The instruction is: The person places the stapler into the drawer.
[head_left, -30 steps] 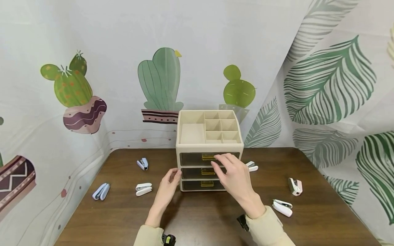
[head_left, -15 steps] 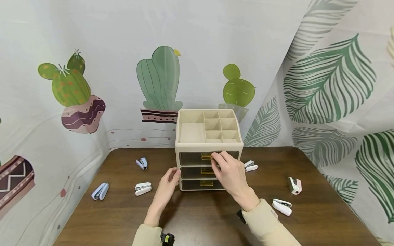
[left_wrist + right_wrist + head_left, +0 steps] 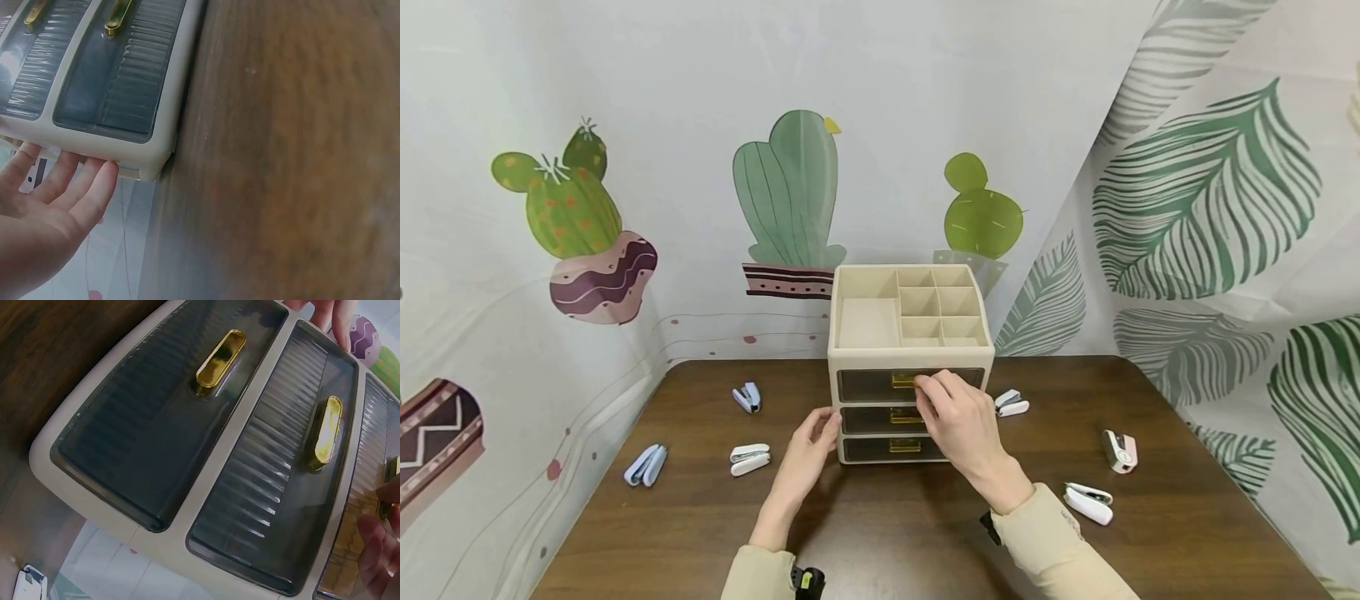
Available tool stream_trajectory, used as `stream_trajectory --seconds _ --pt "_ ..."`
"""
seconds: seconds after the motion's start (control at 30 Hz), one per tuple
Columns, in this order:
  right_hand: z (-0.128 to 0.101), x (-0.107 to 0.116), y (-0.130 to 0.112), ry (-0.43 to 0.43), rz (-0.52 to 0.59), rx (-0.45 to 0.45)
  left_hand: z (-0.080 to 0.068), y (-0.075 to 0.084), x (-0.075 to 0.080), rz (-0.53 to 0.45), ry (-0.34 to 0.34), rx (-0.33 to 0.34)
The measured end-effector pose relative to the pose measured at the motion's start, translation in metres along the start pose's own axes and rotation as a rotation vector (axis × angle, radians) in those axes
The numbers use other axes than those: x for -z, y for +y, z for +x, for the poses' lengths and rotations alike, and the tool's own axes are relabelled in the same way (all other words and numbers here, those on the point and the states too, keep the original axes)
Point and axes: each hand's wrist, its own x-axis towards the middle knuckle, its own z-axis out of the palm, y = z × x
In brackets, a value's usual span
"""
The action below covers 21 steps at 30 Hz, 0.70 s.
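Observation:
A cream desktop organizer (image 3: 912, 358) with three dark see-through drawers stands at the back of the table. My right hand (image 3: 964, 425) pinches the gold handle (image 3: 902, 381) of the top drawer. In the right wrist view, its thumb and fingers (image 3: 375, 550) lie at that handle near the right edge, partly cut off. All three drawers are closed. The fingers of my left hand (image 3: 805, 450) touch the organizer's left side. They are fairly straight in the left wrist view, where the hand (image 3: 56, 200) meets the cream side wall.
On the left lie two blue staplers (image 3: 747, 397) (image 3: 646, 465) and a white stapler (image 3: 750, 459). To the right are white staplers (image 3: 1011, 403) (image 3: 1088, 503) and a pink-and-white one (image 3: 1120, 452). A printed curtain (image 3: 685, 208) hangs behind the brown table (image 3: 895, 533).
My right hand has moved slightly left onto the top drawer's handle, and its fingers have closed on it. The left hand has stayed at the organizer's side.

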Motion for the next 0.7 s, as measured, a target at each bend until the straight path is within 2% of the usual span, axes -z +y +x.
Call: stream_trajectory --seconds 0.27,0.7 --pt "-0.001 0.008 -0.007 -0.034 0.007 -0.016 0.000 0.001 0.000 0.007 0.008 0.011" --pt "-0.004 0.017 -0.019 0.045 0.034 0.008 -0.001 0.001 0.000 -0.001 0.002 -0.006"
